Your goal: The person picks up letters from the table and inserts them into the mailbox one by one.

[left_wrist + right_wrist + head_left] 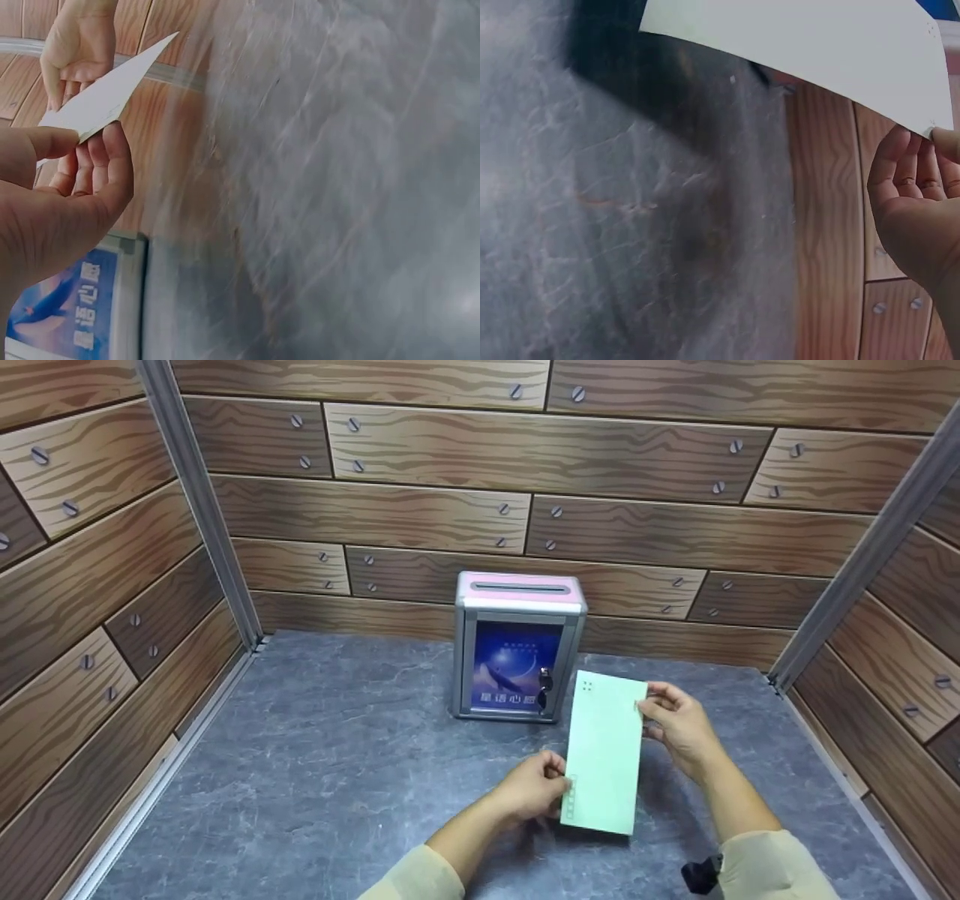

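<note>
Both hands hold a pale green envelope [606,754] above the table, to the front right of a locked box. My left hand [532,786] pinches its left edge near the lower corner, thumb on top and fingers beneath, as the left wrist view [71,187] also shows. At the upper right edge, my right hand [681,725] pinches it between thumb and fingers; the right wrist view shows that grip on the envelope [810,45] too. The box [517,649] stands upright, with a slot [520,588] in its pink top and keys [544,686] hanging at its front lock.
The grey marbled table [315,765] is bounded by wood-patterned walls [420,450] at the back and both sides. Metal posts [202,502] run up the corners. A small black object [702,875] sits by the right sleeve.
</note>
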Demonstrator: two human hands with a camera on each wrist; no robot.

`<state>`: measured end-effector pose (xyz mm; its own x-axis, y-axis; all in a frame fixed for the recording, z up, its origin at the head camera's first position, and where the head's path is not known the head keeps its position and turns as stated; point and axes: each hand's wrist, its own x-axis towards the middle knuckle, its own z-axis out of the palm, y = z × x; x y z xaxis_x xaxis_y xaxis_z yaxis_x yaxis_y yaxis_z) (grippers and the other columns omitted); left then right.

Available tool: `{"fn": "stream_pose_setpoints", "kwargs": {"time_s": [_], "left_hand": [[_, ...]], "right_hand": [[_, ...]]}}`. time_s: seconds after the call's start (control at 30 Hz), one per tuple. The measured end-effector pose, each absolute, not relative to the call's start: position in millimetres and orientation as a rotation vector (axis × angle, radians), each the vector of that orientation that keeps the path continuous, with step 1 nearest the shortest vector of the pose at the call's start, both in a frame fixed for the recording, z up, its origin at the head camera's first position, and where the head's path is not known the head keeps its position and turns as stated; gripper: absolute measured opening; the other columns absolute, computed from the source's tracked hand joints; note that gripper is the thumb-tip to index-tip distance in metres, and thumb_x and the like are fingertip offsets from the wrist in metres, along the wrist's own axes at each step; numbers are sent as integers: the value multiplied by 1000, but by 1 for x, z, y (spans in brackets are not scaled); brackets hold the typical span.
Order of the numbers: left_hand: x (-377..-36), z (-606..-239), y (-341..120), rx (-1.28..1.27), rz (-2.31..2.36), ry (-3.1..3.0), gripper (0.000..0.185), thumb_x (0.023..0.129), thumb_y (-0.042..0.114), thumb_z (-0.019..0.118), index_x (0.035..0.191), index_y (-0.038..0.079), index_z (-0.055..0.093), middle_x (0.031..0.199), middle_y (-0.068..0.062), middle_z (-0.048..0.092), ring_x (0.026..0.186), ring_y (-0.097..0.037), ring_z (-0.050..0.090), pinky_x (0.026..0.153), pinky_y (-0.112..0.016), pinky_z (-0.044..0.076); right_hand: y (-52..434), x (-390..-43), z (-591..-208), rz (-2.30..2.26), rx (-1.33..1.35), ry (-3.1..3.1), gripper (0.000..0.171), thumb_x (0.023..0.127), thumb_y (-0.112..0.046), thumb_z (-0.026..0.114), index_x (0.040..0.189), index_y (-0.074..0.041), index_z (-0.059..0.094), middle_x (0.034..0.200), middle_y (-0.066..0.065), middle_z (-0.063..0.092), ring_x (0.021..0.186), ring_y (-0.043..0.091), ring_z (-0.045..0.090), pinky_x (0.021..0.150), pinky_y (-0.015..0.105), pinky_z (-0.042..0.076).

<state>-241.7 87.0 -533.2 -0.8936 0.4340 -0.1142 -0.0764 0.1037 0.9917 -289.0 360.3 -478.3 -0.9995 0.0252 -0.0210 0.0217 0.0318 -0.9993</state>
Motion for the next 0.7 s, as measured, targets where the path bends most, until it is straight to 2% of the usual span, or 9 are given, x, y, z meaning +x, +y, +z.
{"fn": "stream_pose_setpoints", "kwargs": {"time_s": [0.3, 0.47, 0.7], "left_hand": [[-247, -522, 72, 407, 1851, 2038, 15, 99, 2, 65, 111, 8, 57, 102, -4, 59, 82, -15, 61, 73, -37, 64], [-254, -515, 62, 427, 1904, 2060, 18, 97, 1, 66, 112, 5, 59, 102, -4, 59, 85, -16, 60, 73, -36, 63], [-266, -496, 46, 438, 1958, 2047, 15, 102, 5, 66, 116, 5, 59, 102, -3, 61, 88, -15, 60, 77, -31, 62]], "right_hand": [[345, -286, -459, 2146, 0, -2254, 21, 106, -10, 69, 125, -15, 61, 101, -11, 65, 94, 8, 66, 78, 26, 62], [333, -286, -451, 2167, 42, -2215, 19, 106, -8, 69, 122, -16, 63, 101, -9, 65, 91, 8, 66, 76, 26, 62], [316, -284, -444, 2134, 119, -2217, 21, 104, -9, 72, 124, -10, 65, 101, -5, 66, 90, 10, 66, 74, 29, 63]]}}
